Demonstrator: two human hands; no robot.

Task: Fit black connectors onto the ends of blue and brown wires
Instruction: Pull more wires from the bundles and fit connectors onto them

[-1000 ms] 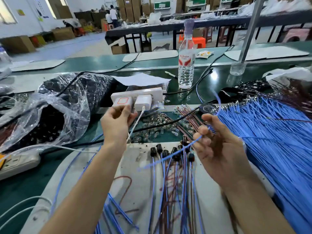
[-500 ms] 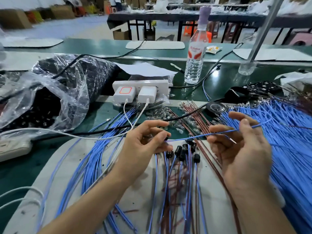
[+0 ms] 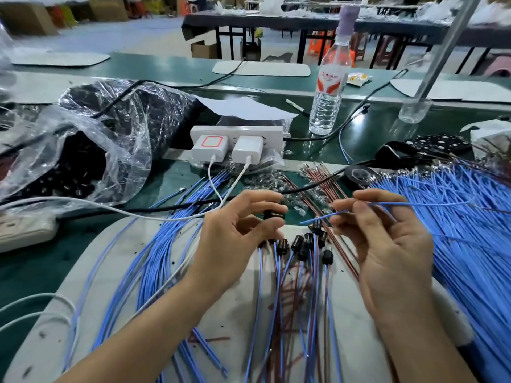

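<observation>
Item one, my left hand: thumb and forefinger pinch one black connector, raised clear of the work surface. Item two, my right hand: fingers curled round a single blue wire, whose free tip pokes out toward the connector, near it but not yet touching. Step in hand, as I judge it: seating that tip in the connector. To do it well I would grip the wire closer to its tip so less of it flops, line the tip up with the hole, and push straight until it seats, since a slanted push could bend the end. Below the hands, on the grey mat: a fan of finished leads, blue and brown, each capped in black. Right: the heap of bare blue wires. Beyond: loose brown wires. Left, on the green table: a clear bag of what look like more connectors.
</observation>
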